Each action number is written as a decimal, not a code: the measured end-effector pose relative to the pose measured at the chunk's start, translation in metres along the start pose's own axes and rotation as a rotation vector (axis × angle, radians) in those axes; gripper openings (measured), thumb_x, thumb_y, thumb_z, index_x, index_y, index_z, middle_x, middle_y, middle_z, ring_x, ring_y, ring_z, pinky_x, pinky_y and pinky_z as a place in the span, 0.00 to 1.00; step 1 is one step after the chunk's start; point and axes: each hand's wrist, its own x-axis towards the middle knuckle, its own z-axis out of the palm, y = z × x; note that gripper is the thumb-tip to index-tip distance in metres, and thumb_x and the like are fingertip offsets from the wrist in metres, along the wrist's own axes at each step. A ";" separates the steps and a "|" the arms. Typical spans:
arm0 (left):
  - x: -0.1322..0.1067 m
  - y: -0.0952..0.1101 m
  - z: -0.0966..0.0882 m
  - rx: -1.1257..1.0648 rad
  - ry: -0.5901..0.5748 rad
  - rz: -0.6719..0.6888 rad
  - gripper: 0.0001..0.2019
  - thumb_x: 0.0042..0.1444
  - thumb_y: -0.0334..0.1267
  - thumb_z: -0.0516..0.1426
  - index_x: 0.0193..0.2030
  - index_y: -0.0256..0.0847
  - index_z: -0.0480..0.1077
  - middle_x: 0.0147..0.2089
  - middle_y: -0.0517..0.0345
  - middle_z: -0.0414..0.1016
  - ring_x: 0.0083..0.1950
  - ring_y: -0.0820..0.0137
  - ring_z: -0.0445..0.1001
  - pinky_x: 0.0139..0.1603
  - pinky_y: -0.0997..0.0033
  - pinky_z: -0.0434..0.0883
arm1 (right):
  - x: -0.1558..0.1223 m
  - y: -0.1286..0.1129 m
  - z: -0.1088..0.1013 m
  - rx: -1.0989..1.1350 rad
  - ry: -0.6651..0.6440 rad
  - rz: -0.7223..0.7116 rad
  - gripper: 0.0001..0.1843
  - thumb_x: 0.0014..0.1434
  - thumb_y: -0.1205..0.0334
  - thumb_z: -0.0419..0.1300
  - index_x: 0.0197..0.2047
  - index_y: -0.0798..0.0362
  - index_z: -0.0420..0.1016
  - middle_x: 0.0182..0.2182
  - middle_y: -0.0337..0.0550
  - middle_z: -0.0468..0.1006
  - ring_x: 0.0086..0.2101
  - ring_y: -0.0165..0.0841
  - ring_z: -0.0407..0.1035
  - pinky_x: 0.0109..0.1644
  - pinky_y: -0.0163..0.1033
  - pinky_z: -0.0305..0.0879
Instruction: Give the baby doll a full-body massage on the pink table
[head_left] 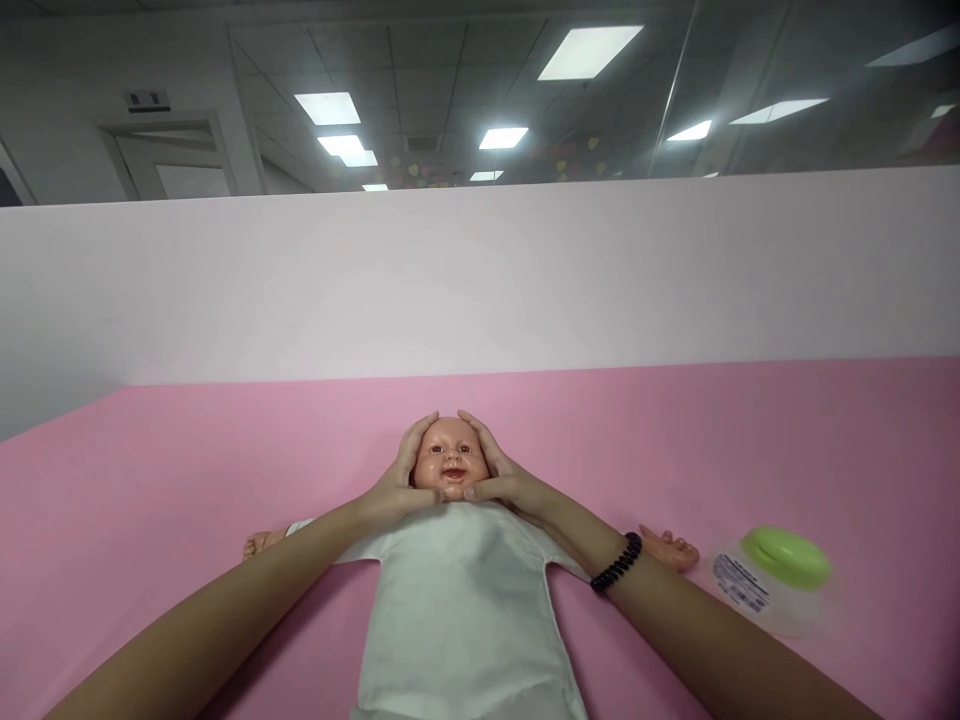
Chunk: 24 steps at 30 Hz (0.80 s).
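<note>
Cradling a doll's head in both hands

Lying face up on the pink mat [150,470], the doll [457,560] is wearing a white garment, its head pointing to 12 o'clock. The left hand [401,475] is cupping the head's left side, and the right hand [499,470] is cupping the other, fingers curling over the crown. A black band [616,562] is circling the right wrist. At 3 o'clock, a green-lidded jar [780,580] is lying apart.

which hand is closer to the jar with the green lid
Right. The right hand cups the side of the doll's head that faces the jar. The left hand cups the far side, so it is further away. Neither hand touches the jar.
</note>
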 end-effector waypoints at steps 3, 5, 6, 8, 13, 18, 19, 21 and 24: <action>0.000 -0.003 -0.001 -0.007 0.005 0.012 0.53 0.50 0.40 0.70 0.77 0.58 0.45 0.80 0.49 0.40 0.76 0.44 0.53 0.70 0.45 0.65 | 0.000 0.000 -0.002 0.005 -0.025 0.009 0.70 0.41 0.67 0.78 0.76 0.33 0.40 0.72 0.48 0.52 0.65 0.47 0.63 0.70 0.55 0.59; 0.001 -0.006 -0.001 0.014 0.018 0.033 0.53 0.50 0.40 0.71 0.77 0.58 0.45 0.80 0.50 0.40 0.76 0.44 0.52 0.71 0.45 0.64 | 0.001 0.000 -0.002 -0.023 -0.038 0.005 0.72 0.41 0.66 0.79 0.77 0.32 0.37 0.73 0.50 0.50 0.65 0.47 0.63 0.70 0.56 0.59; 0.001 -0.007 -0.002 0.027 0.025 0.041 0.53 0.50 0.40 0.71 0.77 0.58 0.46 0.79 0.51 0.41 0.76 0.45 0.52 0.71 0.46 0.63 | 0.001 0.001 -0.002 -0.038 -0.042 0.004 0.73 0.41 0.66 0.79 0.77 0.32 0.36 0.73 0.50 0.50 0.65 0.47 0.63 0.69 0.56 0.60; 0.002 -0.007 -0.001 0.043 0.035 0.046 0.53 0.50 0.40 0.71 0.77 0.58 0.46 0.79 0.51 0.43 0.76 0.46 0.52 0.72 0.46 0.62 | 0.002 0.002 -0.003 -0.049 -0.043 0.000 0.73 0.41 0.67 0.79 0.77 0.31 0.36 0.73 0.49 0.49 0.65 0.47 0.63 0.69 0.55 0.61; 0.000 -0.003 0.000 -0.010 0.037 0.017 0.50 0.50 0.37 0.68 0.77 0.58 0.49 0.78 0.52 0.46 0.76 0.45 0.52 0.72 0.45 0.62 | 0.000 0.001 -0.004 0.006 -0.034 0.013 0.69 0.41 0.69 0.77 0.76 0.33 0.40 0.73 0.48 0.50 0.65 0.47 0.63 0.70 0.55 0.60; 0.001 -0.002 -0.001 -0.020 0.047 0.017 0.49 0.51 0.36 0.66 0.77 0.57 0.50 0.79 0.54 0.48 0.77 0.47 0.51 0.74 0.46 0.58 | -0.001 -0.004 0.009 0.018 0.011 0.020 0.66 0.45 0.62 0.75 0.76 0.34 0.38 0.72 0.48 0.54 0.65 0.46 0.63 0.70 0.54 0.60; 0.002 -0.002 -0.001 -0.017 0.055 0.013 0.47 0.52 0.37 0.66 0.77 0.57 0.50 0.79 0.55 0.49 0.77 0.48 0.51 0.74 0.47 0.57 | -0.001 -0.005 0.012 0.014 0.043 0.026 0.65 0.48 0.57 0.75 0.77 0.35 0.37 0.72 0.49 0.53 0.66 0.46 0.62 0.70 0.54 0.60; 0.003 0.000 -0.001 -0.008 0.086 0.005 0.43 0.56 0.41 0.65 0.77 0.55 0.52 0.78 0.54 0.50 0.78 0.49 0.50 0.75 0.48 0.56 | -0.005 -0.012 0.017 -0.102 0.151 0.034 0.61 0.54 0.43 0.70 0.78 0.39 0.35 0.73 0.52 0.49 0.68 0.47 0.57 0.71 0.55 0.58; -0.003 0.004 0.000 0.057 0.183 0.003 0.36 0.61 0.48 0.61 0.75 0.52 0.57 0.78 0.54 0.51 0.78 0.51 0.48 0.76 0.51 0.54 | -0.030 -0.034 0.016 -0.643 0.319 -0.036 0.53 0.60 0.31 0.59 0.78 0.42 0.39 0.76 0.50 0.41 0.73 0.47 0.41 0.75 0.58 0.45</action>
